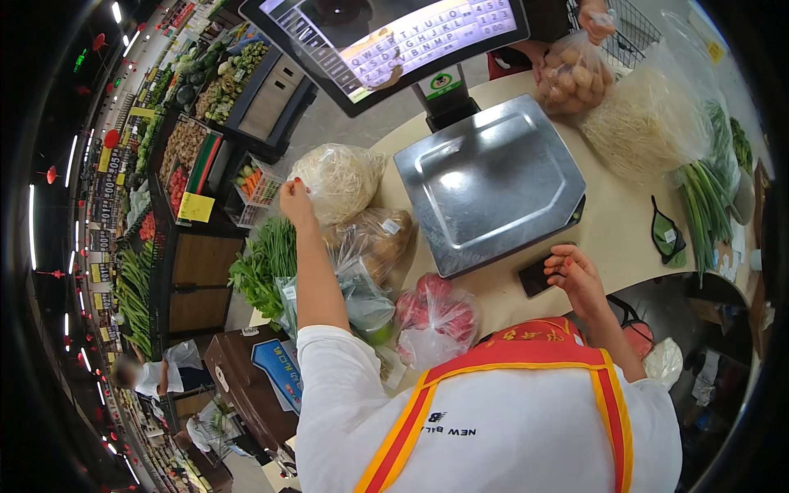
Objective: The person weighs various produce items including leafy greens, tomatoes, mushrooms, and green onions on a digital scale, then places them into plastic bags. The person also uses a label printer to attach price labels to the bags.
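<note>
My left hand (299, 200) is at the near side of a clear plastic bag of thin pale strands (339, 182), its fingertips against the plastic. Whether it grips the bag cannot be made out. Below that lie a bag of brown produce (376, 240) with a white label, a greenish plastic bag (367, 308) and a bag of round red produce (437, 314). Leafy greens (265, 265) lie left of my forearm. My right hand (573, 274), fingers loosely bent and seemingly holding nothing, hovers near a dark phone-like object (533, 277) beside the scale's metal platform (493, 179).
A touchscreen (394, 43) rises behind the scale. Across the counter (622, 228), another person's hands (595, 24) hold a bag of round brownish items (573, 74). A larger bag of pale strands (647, 123), scallions (709, 209) and a green-black pouch (669, 237) lie at right.
</note>
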Motion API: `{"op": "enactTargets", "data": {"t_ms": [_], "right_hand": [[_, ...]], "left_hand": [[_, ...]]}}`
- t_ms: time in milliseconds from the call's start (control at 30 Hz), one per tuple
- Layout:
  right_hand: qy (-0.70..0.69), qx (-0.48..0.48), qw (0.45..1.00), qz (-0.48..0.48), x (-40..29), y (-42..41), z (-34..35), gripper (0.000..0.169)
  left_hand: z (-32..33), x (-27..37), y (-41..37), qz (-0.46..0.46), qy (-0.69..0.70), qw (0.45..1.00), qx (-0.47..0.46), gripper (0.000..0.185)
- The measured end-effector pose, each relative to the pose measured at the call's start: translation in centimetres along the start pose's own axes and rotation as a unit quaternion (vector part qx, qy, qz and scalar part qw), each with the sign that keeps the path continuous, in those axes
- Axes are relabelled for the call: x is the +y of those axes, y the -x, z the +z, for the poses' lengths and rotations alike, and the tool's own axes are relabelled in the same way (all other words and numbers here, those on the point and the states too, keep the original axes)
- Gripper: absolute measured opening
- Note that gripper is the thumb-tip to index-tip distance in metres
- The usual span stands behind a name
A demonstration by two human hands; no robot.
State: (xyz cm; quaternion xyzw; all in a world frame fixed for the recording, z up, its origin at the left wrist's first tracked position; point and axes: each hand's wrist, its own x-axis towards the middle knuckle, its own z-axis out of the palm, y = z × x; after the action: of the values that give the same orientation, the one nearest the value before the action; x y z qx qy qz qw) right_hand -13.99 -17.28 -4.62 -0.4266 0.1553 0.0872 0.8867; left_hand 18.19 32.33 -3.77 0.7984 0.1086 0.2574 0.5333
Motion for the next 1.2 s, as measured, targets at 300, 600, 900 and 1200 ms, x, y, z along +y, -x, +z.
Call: {"op": "enactTargets", "data": {"t_ms": [300, 600, 900, 1200], "right_hand": [[0.081, 0.012, 0.996, 0.03, 1.3, -1.2, 3.9, 0.029], [0.153, 0.064, 0.986, -0.006, 0.0, -1.0, 1.5, 0.025], [0.274, 0.542, 0.653, -0.453, -15.9, -4.1, -19.0, 0.052], [0.289, 0.536, 0.673, -0.421, -27.0, -8.4, -30.4, 0.112]], "left_hand": [[0.7, 2.5, 0.1, 0.22, -0.298, 0.926, -0.07, 0.022], [-1.2, 5.1, 3.6, 0.275, -0.353, 0.88, -0.16, 0.045], [-4.4, 7.9, 8.5, 0.204, -0.349, 0.903, -0.144, 0.049], [0.6, 14.7, 16.1, 0.202, -0.305, 0.923, -0.117, 0.042]]}}
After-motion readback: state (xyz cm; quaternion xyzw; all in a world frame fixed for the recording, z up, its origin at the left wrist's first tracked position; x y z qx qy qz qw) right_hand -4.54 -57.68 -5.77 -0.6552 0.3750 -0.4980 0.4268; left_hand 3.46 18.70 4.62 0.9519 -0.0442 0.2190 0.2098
